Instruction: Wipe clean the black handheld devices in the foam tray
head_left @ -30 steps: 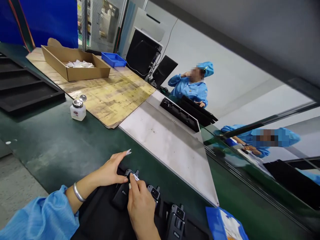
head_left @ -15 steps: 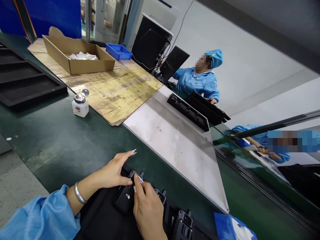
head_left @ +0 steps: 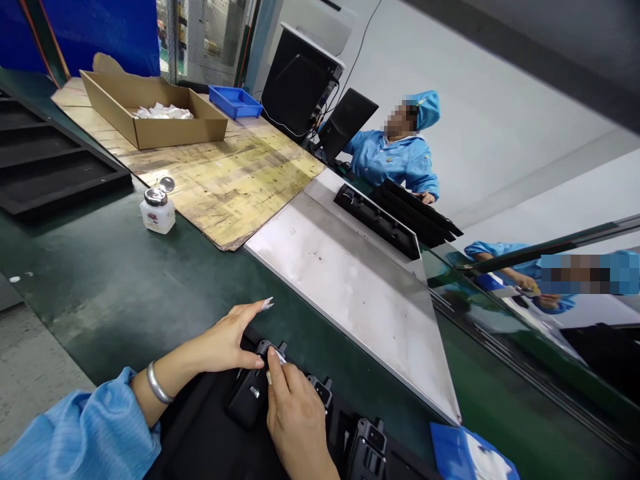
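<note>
A black tray (head_left: 55, 173) with long hollows lies on the left side of the green counter (head_left: 175, 287). A brown box (head_left: 180, 133) sits by the far left corner of a yellow wood board (head_left: 240, 180), and crumpled white stuff (head_left: 164, 112) lies in it. A small white jar (head_left: 158, 217) stands upright just outside the board's left edge, its round metal cap tipped up. The left hand (head_left: 225, 341) has a shiny bracelet (head_left: 159, 385) on its wrist. It is spread wide and grasps nothing, with its thumb at the top of a black radio (head_left: 246, 397). A little blue bin (head_left: 245, 112) sits at the wood board's far edge. The radio lies in a dark tray (head_left: 200, 433) along the counter's near edge. The right hand (head_left: 297, 407) is curled, its pointing finger on the radio's top by a white bit (head_left: 281, 357); I cannot tell if it pinches that bit or just pushes it. A second radio (head_left: 323, 392) peeks out past this hand. A white board (head_left: 350, 287) lies next to the wood one, and a third radio (head_left: 367, 450) is nearer. A long black tray (head_left: 377, 223) lies by the white board's far edge, and a person in blue (head_left: 393, 157) is behind it. A blue packet (head_left: 455, 453) is just beside the white board's near right corner
</note>
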Motion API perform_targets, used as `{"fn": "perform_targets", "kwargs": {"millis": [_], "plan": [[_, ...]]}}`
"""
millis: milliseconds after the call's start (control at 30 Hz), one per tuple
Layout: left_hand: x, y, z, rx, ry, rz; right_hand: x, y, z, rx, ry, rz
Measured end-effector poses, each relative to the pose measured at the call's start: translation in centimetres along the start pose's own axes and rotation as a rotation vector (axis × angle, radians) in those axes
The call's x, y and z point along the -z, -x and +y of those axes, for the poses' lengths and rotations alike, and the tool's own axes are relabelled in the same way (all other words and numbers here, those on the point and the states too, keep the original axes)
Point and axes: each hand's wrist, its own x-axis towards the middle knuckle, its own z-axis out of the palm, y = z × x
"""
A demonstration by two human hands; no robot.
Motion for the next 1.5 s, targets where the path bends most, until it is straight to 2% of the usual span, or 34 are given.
{"fn": "perform_targets", "kwargs": {"millis": [300,600,1233,1500], "plan": [[0.36,-0.04,0.77,0.003,-0.009,-0.029,0.77,-0.66,0.01,0.039,0.046,-0.036],[0.34,-0.06,0.41,-0.011,-0.034,-0.031,0.73,-0.74,0.17,0.048,0.042,-0.056],[0.37,-0.13,0.57,-0.018,-0.031,-0.03,0.02,-0.15,0.59,0.089,0.001,0.01],[0.39,-0.1,0.54,-0.028,-0.035,-0.035,0.22,-0.31,0.49,0.093,0.021,-0.006]]}}
